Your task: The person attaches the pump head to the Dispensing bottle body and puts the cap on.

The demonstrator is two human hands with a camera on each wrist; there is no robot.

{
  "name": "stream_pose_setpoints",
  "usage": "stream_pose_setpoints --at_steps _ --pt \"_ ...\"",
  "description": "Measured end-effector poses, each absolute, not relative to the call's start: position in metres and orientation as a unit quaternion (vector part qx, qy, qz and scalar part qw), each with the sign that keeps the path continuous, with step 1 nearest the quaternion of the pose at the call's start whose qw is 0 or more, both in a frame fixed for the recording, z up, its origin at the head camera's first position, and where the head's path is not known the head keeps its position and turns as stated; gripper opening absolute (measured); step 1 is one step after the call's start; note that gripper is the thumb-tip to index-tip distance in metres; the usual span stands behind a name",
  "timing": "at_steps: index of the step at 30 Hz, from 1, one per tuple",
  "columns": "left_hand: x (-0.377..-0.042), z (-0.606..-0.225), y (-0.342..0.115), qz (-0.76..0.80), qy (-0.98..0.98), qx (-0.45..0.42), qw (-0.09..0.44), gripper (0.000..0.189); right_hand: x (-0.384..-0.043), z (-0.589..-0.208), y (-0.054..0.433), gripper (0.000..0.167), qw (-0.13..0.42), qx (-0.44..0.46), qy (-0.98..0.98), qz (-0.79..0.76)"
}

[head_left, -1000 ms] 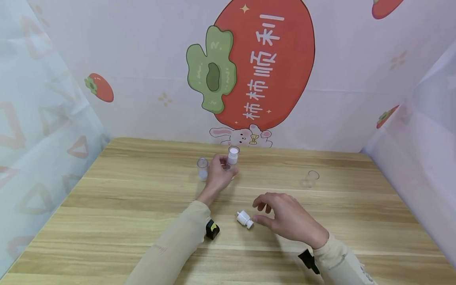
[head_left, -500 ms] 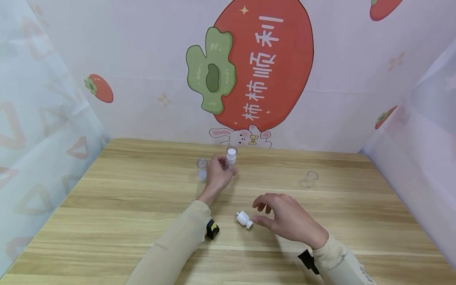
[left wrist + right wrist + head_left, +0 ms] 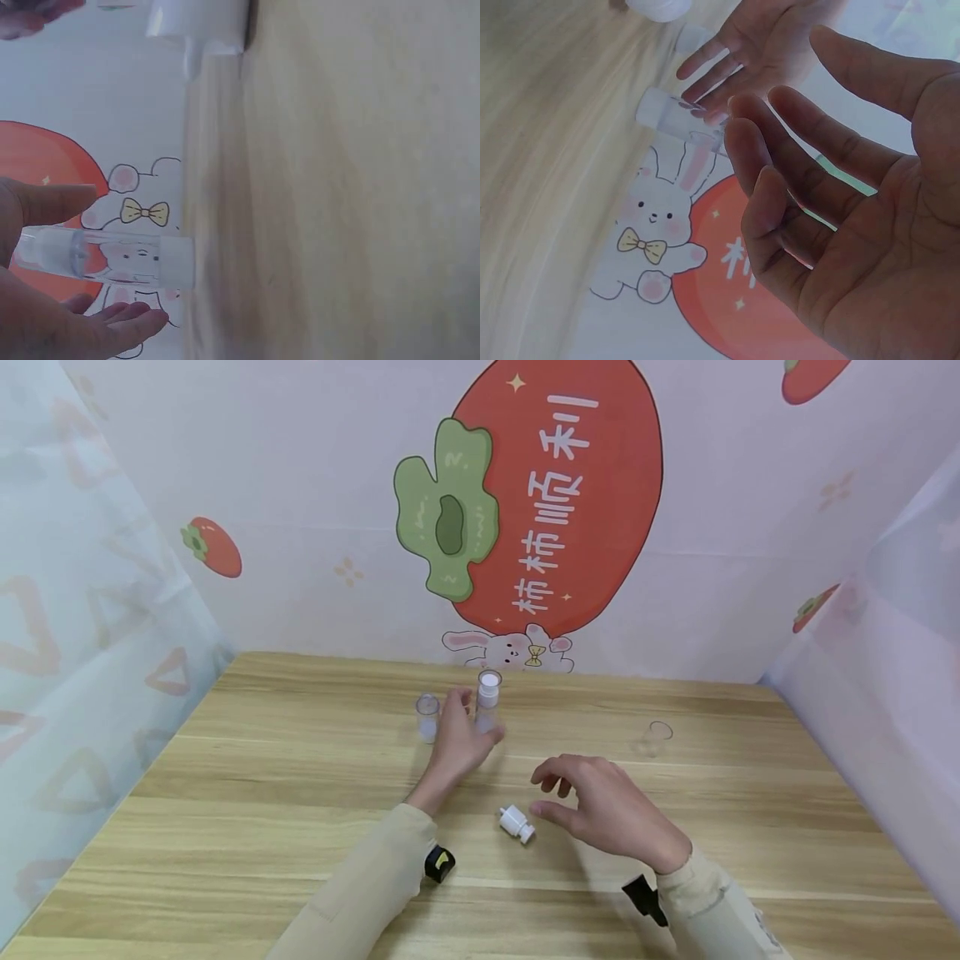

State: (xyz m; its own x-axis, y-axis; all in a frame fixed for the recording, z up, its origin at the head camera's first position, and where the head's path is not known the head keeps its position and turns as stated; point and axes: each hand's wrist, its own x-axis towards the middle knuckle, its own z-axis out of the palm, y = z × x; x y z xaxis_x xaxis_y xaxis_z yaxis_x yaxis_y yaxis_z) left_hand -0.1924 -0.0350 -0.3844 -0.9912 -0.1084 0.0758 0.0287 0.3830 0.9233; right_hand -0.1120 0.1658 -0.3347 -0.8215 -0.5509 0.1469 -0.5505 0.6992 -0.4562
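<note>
A clear bottle with a white top and a white base (image 3: 488,697) stands upright at the back middle of the table. My left hand (image 3: 459,739) is around it, thumb and fingers extended; in the left wrist view, gaps show between the clear bottle (image 3: 124,259) and the fingers (image 3: 124,330). Lying on its side nearer the front is a white pump head (image 3: 516,823) with a small nozzle. My right hand (image 3: 603,802) hovers just right of it, fingers loosely bent and holding nothing, as its palm (image 3: 885,240) shows in the right wrist view.
Left of my left hand stands a second clear bottle with a white base (image 3: 427,720). A see-through cap or cup (image 3: 652,740) sits at the right rear of the wooden table (image 3: 225,827). A printed cloth backdrop (image 3: 300,585) rises behind the table's far edge.
The fingers of my left hand have loosened from the bottle, which now stands between them. My right hand has shifted up very slightly. The pump head lies where it was.
</note>
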Motion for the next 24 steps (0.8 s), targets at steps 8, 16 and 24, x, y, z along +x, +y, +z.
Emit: stream_pose_setpoints --at_steps 8,16,24 --pt "-0.169 -0.372 -0.044 -0.527 -0.848 -0.012 0.054 0.079 -0.115 -0.333 0.165 0.021 -0.025 -0.292 0.92 -0.261" --pt "-0.152 -0.362 -0.052 -0.504 -0.86 -0.028 0.07 0.073 -0.118 -0.335 0.17 0.022 -0.04 -0.283 0.921 -0.266" --pt "-0.145 -0.356 -0.054 -0.488 -0.866 -0.051 0.091 0.056 -0.121 -0.336 0.175 0.024 -0.062 -0.284 0.922 -0.256"
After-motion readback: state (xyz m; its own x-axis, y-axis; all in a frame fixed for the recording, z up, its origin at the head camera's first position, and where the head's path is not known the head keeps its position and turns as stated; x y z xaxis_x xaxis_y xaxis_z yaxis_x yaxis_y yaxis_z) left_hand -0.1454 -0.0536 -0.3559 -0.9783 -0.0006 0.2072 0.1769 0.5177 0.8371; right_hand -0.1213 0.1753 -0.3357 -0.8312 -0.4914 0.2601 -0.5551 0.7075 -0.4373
